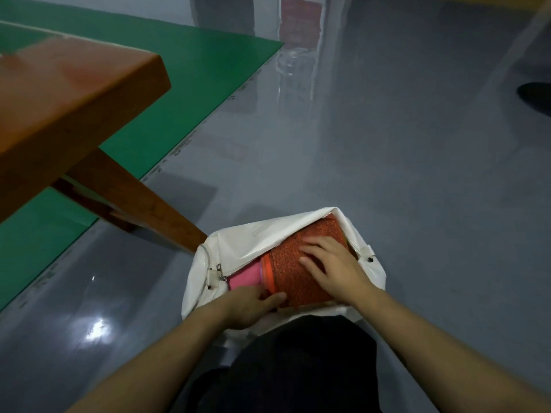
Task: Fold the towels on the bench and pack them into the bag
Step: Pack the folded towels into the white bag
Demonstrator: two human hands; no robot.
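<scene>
Head view, looking down: a person crouches over a white bag [253,239] lying open on the grey floor [387,174], packing a folded orange towel [295,275] into its mouth. The right hand [334,263] lies flat on top of the towel, fingers [313,244] straight and spread, pressing rather than gripping. The left hand [253,302] is at the near left edge of the towel, thumb lying against it and the other fingers tucked in toward the bag; whether they pinch the cloth or only push cannot be told. A pink towel [246,278] already sits inside, just left of the orange one and touching it. The likely snag is the fold: pushed against the pink towel or the bag's lip, the orange towel could bunch or spring open, and the loose white flap at the far side could drag in with it. The zip [205,281] runs along the bag's left rim, close to the left hand, where cloth might catch. The wooden table [74,93] stands to the far left, one leg [143,210] slanting down almost to the bag's far left corner, so room is tight there; the floor to the right and beyond is open.
</scene>
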